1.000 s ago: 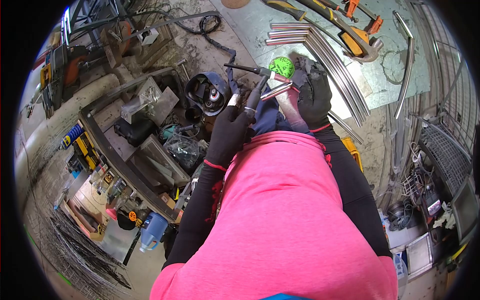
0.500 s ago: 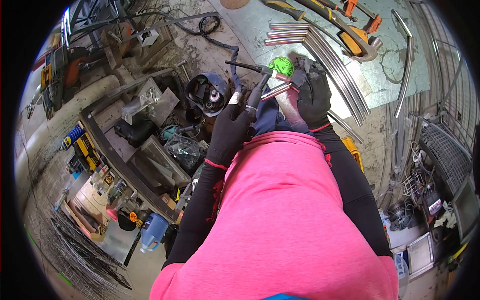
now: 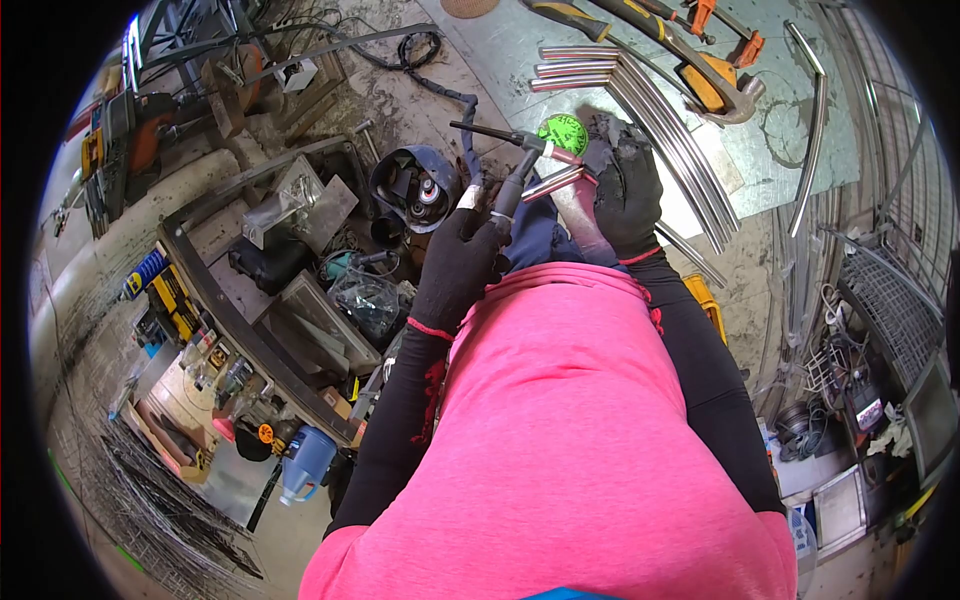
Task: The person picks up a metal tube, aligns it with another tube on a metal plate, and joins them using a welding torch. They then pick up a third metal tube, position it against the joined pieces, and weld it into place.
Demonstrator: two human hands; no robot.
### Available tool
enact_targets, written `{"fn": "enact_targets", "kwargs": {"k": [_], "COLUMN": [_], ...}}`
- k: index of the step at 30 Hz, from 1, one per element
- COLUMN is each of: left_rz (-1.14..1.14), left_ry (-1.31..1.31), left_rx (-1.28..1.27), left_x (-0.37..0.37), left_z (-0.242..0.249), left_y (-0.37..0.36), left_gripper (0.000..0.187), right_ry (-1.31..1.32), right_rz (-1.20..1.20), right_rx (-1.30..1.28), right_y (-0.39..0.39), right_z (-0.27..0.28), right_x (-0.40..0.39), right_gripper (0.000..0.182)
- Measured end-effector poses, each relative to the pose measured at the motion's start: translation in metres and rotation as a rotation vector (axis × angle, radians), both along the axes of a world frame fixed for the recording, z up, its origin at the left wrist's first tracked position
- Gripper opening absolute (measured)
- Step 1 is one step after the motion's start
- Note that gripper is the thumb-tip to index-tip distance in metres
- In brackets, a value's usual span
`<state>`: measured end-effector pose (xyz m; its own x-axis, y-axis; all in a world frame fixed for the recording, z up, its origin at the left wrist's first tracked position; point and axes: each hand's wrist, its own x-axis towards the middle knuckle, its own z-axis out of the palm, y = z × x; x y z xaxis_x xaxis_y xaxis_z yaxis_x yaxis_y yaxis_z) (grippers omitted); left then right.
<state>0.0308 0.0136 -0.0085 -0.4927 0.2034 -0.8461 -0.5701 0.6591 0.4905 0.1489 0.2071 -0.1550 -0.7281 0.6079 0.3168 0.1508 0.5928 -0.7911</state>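
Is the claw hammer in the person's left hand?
No, the claw hammer lies on the metal sheet, while the left hand holds a TIG welding torch.

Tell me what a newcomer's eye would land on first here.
Most likely the bright pink shirt, filling the lower middle of the view. Next, the vivid green disc beside the gloved right hand, near the dark torch in the gloved left hand. Then the shiny bent tubes side by side at upper right.
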Motion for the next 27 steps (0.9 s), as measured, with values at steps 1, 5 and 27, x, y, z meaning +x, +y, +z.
{"fn": "enact_targets", "kwargs": {"k": [1,5,27], "left_rz": [0.003,0.023,-0.047], "left_ry": [0.002,-0.001,0.078], "left_rx": [0.004,0.055,-0.021], "left_x": [0.000,0.001,0.000], "left_z": [0.001,-0.005,0.005], "left_y": [0.000,-0.003,0.002], "left_gripper": [0.038,0.032,0.034], "right_ry": [-0.005,0.035,0.018], "right_rz": [-0.014,0.033,-0.021], "right_rx": [0.005,-0.047,0.017], "right_y": [-0.001,0.005,-0.001], "right_z": [0.001,0.011,0.003], "right_x": [0.000,-0.006,-0.002], "right_gripper": [0.045,0.046,0.042]}}
